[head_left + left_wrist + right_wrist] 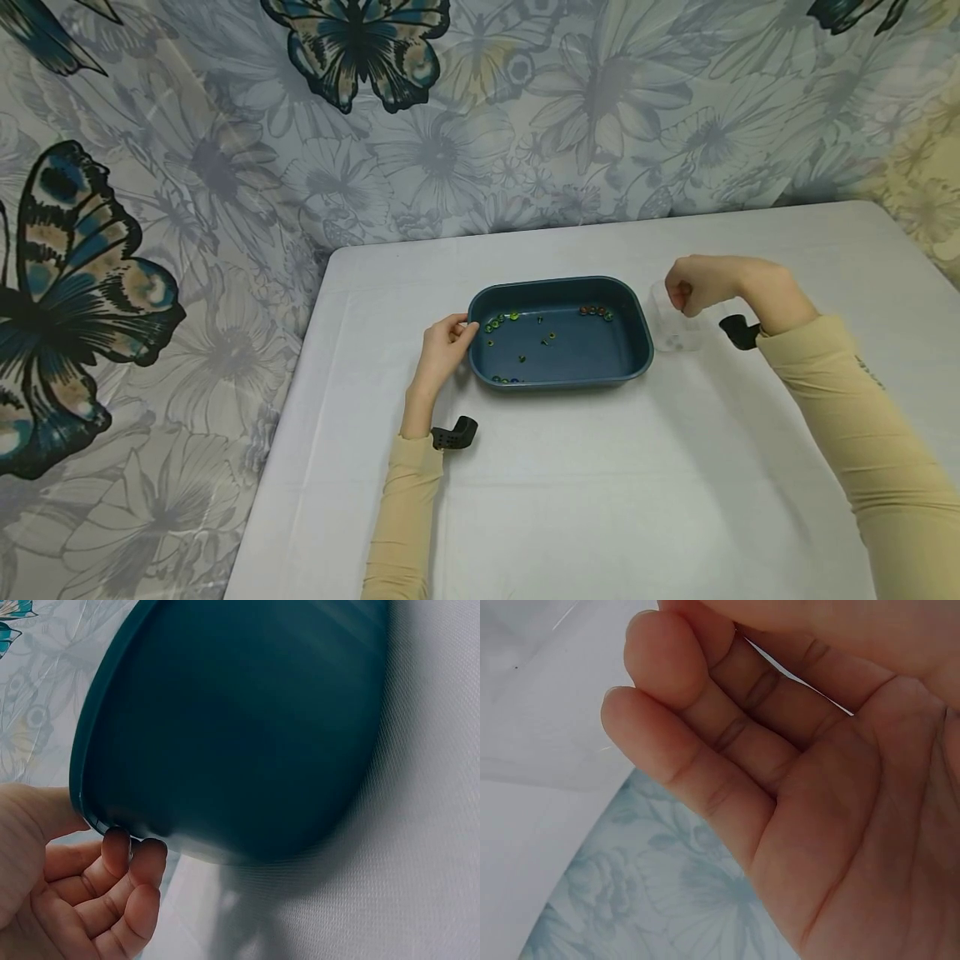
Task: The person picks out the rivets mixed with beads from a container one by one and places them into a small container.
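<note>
My left hand [438, 354] pinches the left rim of a dark blue rectangular tray [577, 354]. In the left wrist view its fingertips press the tray's outer wall [247, 735], with the thumb at the rim. Inside lie small beads: green ones [492, 325] at the left, red ones [592, 311] at the back right, bluish ones [506, 381] at the front left, and several scattered mid-floor. To the right, my right hand [705, 283] hovers over a clear plastic container [663, 337], fingers curled downward. Its thumb and index tips are hidden; I cannot tell whether they hold something.
A white cloth [570, 483] covers the table, whose far edge meets a wall hung with butterfly-and-flower fabric [442, 158]. Black wrist cameras [454, 433] sit on both wrists. The clear container stands close beside the tray's right end.
</note>
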The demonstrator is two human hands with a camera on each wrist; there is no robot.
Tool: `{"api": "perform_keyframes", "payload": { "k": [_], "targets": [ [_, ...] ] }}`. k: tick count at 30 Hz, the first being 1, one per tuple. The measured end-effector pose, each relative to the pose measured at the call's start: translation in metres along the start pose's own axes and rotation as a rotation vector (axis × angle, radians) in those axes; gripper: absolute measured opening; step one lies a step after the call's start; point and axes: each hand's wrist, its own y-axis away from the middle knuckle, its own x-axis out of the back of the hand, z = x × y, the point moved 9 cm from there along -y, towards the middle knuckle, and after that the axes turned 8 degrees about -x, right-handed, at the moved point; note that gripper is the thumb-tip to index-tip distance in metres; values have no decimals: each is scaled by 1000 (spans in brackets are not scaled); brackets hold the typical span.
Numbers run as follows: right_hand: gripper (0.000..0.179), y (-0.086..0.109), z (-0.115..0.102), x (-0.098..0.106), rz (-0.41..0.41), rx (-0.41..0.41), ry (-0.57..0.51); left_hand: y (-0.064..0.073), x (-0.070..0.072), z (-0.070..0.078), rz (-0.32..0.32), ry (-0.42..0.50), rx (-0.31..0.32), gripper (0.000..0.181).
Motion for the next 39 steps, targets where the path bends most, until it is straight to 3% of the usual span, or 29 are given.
{"api": "perform_keyframes", "payload": {
  "k": [20,39],
  "targets": [
    [11,0,5,3,21,-13,12,0,1,2,4,-13,-1,32],
    [13,-7,-33,17,90,87,26,-1,1,2,-3,-7,0,31]
  ]
}}
